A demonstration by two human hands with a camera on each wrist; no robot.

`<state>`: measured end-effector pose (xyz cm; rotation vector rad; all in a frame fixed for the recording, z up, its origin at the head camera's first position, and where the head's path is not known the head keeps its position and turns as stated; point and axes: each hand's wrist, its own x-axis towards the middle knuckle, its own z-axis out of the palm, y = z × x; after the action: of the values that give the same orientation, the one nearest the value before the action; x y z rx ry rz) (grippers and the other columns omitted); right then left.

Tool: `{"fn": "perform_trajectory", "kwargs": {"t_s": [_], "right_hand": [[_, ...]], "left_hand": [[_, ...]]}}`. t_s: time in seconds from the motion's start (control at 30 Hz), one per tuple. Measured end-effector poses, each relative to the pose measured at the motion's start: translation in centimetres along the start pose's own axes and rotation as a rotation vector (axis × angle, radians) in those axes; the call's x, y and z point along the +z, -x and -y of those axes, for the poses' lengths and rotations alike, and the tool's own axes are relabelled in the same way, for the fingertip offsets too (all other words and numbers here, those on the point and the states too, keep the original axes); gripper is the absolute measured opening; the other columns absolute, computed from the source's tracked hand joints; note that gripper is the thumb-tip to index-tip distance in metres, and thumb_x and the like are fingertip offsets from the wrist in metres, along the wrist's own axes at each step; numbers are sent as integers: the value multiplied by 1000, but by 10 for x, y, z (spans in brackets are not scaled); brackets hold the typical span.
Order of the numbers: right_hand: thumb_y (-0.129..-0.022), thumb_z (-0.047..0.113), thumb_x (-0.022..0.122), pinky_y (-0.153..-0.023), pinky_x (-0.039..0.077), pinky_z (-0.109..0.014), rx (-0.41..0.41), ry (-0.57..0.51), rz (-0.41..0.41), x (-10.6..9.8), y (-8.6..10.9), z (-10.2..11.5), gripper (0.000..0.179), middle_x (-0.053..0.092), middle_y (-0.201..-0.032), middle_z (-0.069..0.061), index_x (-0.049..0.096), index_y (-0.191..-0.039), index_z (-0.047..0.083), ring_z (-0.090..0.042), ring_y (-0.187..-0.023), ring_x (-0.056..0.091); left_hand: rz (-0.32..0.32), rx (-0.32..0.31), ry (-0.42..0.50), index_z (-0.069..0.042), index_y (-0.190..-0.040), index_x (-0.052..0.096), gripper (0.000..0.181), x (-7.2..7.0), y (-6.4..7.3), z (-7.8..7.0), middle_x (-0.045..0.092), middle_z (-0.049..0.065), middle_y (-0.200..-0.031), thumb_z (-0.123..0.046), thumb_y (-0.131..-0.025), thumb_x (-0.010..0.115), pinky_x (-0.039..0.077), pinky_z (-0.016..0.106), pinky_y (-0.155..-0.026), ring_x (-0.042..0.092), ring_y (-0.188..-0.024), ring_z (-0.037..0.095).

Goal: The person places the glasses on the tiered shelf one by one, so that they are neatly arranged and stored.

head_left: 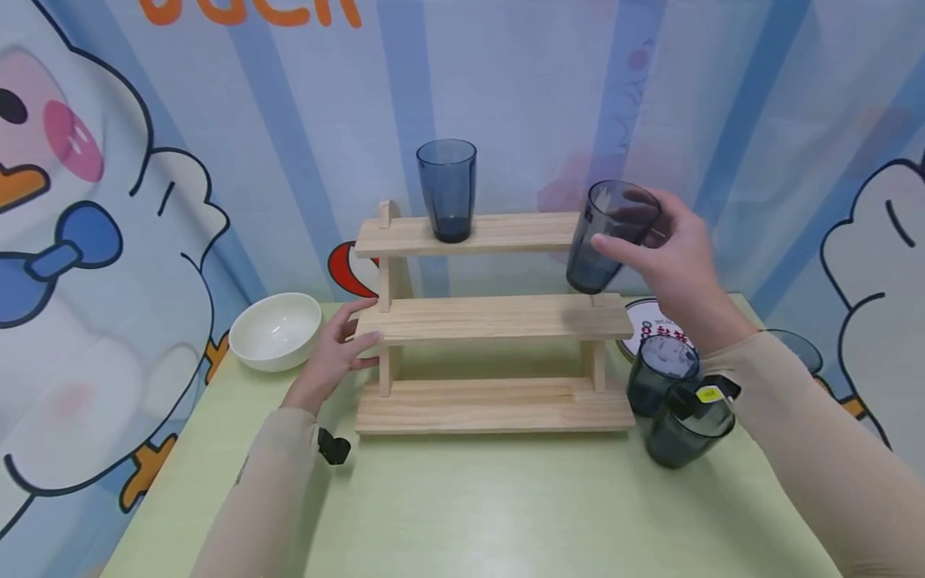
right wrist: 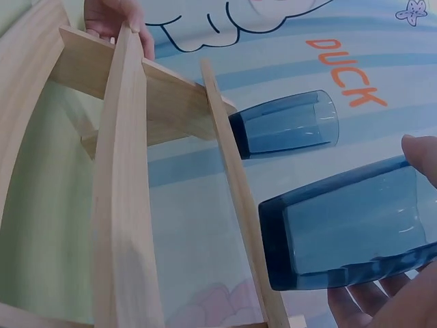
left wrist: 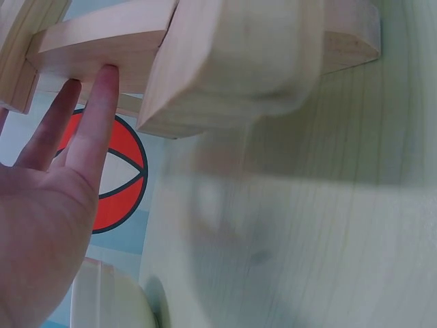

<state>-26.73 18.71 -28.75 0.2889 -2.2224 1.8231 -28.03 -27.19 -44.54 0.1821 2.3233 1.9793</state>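
Note:
A three-tier wooden shelf stands on the table. My left hand holds the left end of its middle board, with the thumb at the front edge; in the left wrist view, straight fingers touch the side support. My right hand grips a blue-grey drinking glass between thumb and fingers. This glass is tilted, its base overlapping the right end of the top board in the head view. Another such glass stands upright towards the left of the top board.
Two more dark glasses stand on the table right of the shelf, near a round printed sign. Another glass rim shows behind my right forearm. A white bowl sits at left. A duck-print curtain hangs behind.

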Motion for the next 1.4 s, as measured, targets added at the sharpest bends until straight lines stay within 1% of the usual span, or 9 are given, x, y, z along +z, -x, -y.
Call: {"fn": "perform_trajectory", "kwargs": {"t_s": [0.17, 0.27, 0.43, 0.57, 0.77, 0.97, 1.13, 1.4], "right_hand": [[-85, 25, 90, -94, 56, -24, 18, -50, -30, 14, -17, 4, 74, 60, -135, -3, 54, -150, 23, -21, -121, 59], [-84, 23, 91, -96, 57, -27, 11, -78, -43, 21, -26, 7, 74, 59, -136, -4, 55, -149, 23, -22, -122, 59], [-84, 24, 91, -101, 55, -31, -7, -54, -71, 30, -34, 9, 74, 60, -136, -4, 55, -149, 23, -22, -122, 60], [-84, 28, 91, -107, 53, -36, 7, -41, -89, 36, -41, 8, 77, 59, -141, -5, 53, -151, 23, -23, -126, 59], [-84, 29, 91, -109, 52, -36, -2, -53, -106, 43, -52, 2, 78, 59, -142, -6, 51, -151, 22, -22, -127, 59], [-84, 33, 91, -109, 52, -35, -24, -47, -88, 52, -62, -2, 79, 61, -139, -4, 50, -151, 23, -21, -125, 61], [-83, 38, 91, -111, 51, -36, -15, -18, -80, 59, -70, -1, 82, 60, -141, -5, 48, -152, 23, -20, -126, 59], [-85, 40, 89, -110, 52, -40, 3, 28, -18, 68, -79, 5, 84, 58, -144, -9, 46, -155, 25, -23, -125, 59]], "left_hand": [[5, 3, 12, -27, -160, 41, 65, 1, 0, -1, 47, 22, -152, -23, -102, 71, 58, 57, -96, 55, -132, 45], [3, 3, 18, -27, -159, 42, 64, 2, 0, -2, 48, 21, -152, -23, -102, 72, 59, 57, -96, 56, -132, 44], [-1, 1, 19, -27, -159, 43, 64, 3, -1, -2, 46, 22, -153, -23, -102, 72, 59, 56, -95, 55, -133, 45], [-6, -3, 17, -28, -158, 43, 64, 2, -1, -1, 47, 21, -152, -23, -101, 72, 59, 56, -95, 55, -133, 44], [3, 1, 24, -27, -158, 43, 64, 2, 0, 1, 47, 22, -152, -24, -101, 73, 59, 56, -95, 56, -132, 44], [-9, 7, 18, -27, -158, 44, 62, 3, 0, 2, 47, 22, -152, -22, -102, 72, 60, 56, -94, 56, -132, 45], [-16, 7, 12, -27, -158, 44, 62, 2, -1, 2, 47, 21, -152, -22, -102, 71, 60, 56, -94, 56, -132, 45], [-22, 1, 7, -27, -158, 43, 63, 1, 0, 0, 47, 21, -152, -23, -102, 71, 59, 56, -94, 55, -132, 44]]}}
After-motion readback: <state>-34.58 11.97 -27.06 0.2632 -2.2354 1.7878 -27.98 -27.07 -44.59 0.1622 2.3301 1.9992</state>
